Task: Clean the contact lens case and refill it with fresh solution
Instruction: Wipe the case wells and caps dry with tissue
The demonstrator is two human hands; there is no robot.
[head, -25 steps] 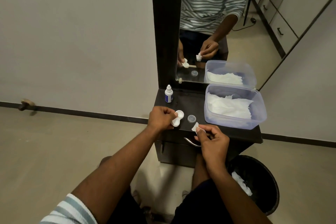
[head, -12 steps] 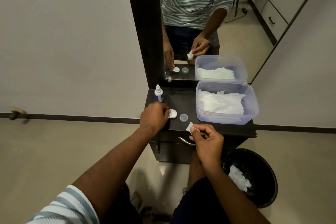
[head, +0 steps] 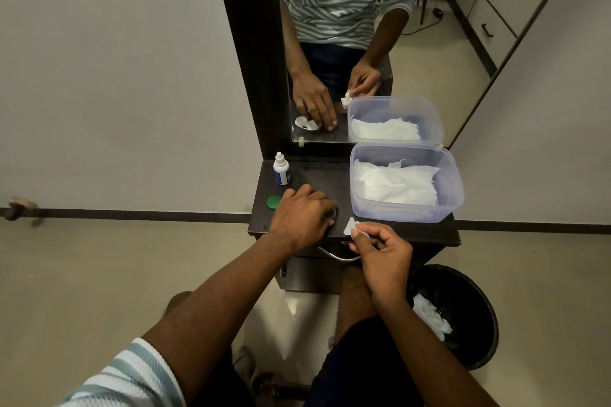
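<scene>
A: Two hands over the dark counter [head: 330, 175]. What does each have?

B: Only the one head view to go by. The left hand [head: 302, 216] lies palm-down, left of the clear plastic tub [head: 456, 188] of white tissue, fingers curled over something I can't see directly. The mirror [head: 363, 43] behind the tub reflects a small white two-well lens case by those fingers, so the case sits under or just beside that hand. Whether the fingers actually grip it, I cannot tell.

A: And the right?

B: The right hand [head: 383, 258], in front of the tub, pinches a small scrap of white tissue [head: 350, 227] between thumb and fingertips, closed tight.

A: How will the case handle?

B: Light, stiff and likely slippery if wet, I'd judge. Best held by the bridge between the wells. A white dropper bottle with a blue label [head: 281, 170] and a green round cap [head: 274, 202] stand further left of the tub.
</scene>
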